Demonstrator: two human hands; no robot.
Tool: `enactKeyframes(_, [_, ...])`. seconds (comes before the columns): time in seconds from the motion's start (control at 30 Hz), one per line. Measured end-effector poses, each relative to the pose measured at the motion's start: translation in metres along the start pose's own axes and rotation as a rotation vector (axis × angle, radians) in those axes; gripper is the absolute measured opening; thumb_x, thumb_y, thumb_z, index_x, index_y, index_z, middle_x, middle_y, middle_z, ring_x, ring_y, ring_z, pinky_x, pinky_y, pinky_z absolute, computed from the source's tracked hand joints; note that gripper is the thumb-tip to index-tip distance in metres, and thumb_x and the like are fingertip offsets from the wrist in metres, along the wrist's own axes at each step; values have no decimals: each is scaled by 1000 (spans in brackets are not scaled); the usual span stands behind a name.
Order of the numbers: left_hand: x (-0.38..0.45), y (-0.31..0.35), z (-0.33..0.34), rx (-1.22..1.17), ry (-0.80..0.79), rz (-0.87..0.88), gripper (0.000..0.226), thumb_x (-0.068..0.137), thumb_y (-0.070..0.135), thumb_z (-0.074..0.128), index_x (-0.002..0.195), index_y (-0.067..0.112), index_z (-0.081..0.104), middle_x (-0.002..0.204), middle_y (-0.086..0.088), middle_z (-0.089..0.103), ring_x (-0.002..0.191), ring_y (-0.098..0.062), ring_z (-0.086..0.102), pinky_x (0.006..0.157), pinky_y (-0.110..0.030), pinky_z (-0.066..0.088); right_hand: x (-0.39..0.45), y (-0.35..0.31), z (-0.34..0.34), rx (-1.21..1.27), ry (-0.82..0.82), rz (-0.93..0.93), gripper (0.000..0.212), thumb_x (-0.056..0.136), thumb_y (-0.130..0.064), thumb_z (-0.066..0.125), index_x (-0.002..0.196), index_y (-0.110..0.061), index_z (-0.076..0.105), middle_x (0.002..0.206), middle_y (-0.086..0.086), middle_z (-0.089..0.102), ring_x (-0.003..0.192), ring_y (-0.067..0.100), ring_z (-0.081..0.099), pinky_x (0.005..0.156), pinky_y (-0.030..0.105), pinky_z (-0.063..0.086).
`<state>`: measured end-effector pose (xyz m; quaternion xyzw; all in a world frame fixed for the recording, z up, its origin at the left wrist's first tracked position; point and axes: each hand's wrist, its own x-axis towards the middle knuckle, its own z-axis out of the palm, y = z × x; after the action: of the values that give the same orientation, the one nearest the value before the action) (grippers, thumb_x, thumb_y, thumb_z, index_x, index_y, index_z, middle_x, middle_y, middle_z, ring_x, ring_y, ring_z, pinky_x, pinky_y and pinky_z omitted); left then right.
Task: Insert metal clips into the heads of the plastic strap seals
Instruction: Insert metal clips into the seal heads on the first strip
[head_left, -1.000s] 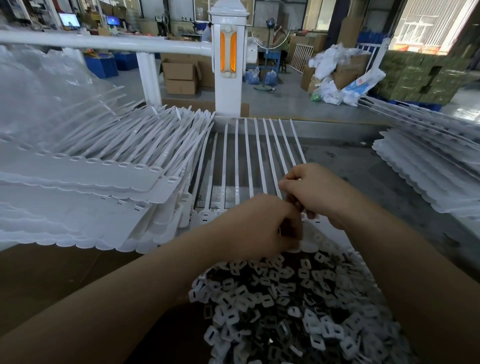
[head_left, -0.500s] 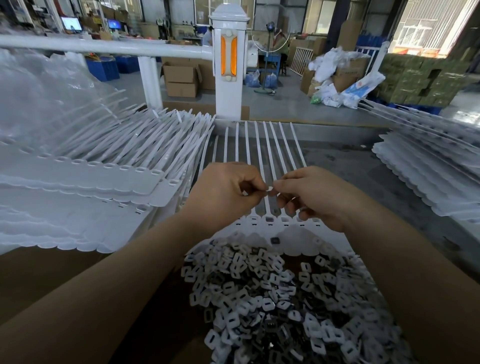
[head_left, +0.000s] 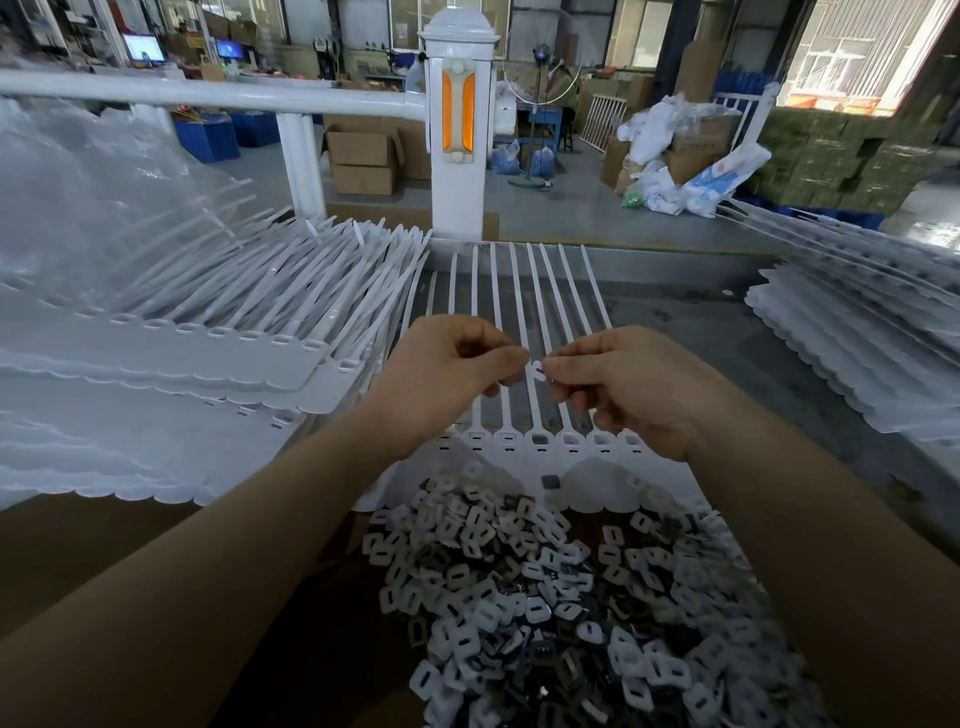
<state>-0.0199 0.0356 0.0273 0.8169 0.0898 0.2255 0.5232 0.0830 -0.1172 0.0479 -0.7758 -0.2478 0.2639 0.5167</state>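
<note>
**Where things lie on the bench**

A heap of clips (head_left: 561, 597) lies nearest the person, in front of a joined sheet of strap seals (head_left: 540, 447) whose straps run away toward a post (head_left: 457, 130). Above that sheet the left hand (head_left: 447, 374) and right hand (head_left: 628, 384) meet around one clip (head_left: 537, 370) (both touching it). Seal stacks lie left (head_left: 208, 322) and right (head_left: 857, 353)

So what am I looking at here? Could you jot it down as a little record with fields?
setting: workshop bench by a white post
left hand: raised, fingers curled, pinching a small white clip
right hand: pinching the same clip from the other side
below the hands: row of strap seals, heads toward the person
nearest the camera: heap of loose clips
left side: stacked strap seal sheets
right side: more stacked sheets
</note>
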Motion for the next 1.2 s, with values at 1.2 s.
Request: enactKeyframes(1.2, [5, -16, -3, 573, -351, -33, 23, 73, 42, 81, 91, 40, 67, 95, 19, 53, 88, 8, 50, 70, -17, 38, -5, 10, 16, -519, 16, -2, 16, 87, -19, 69, 71, -23, 68, 68, -1, 65, 62, 16, 62, 49, 23, 46])
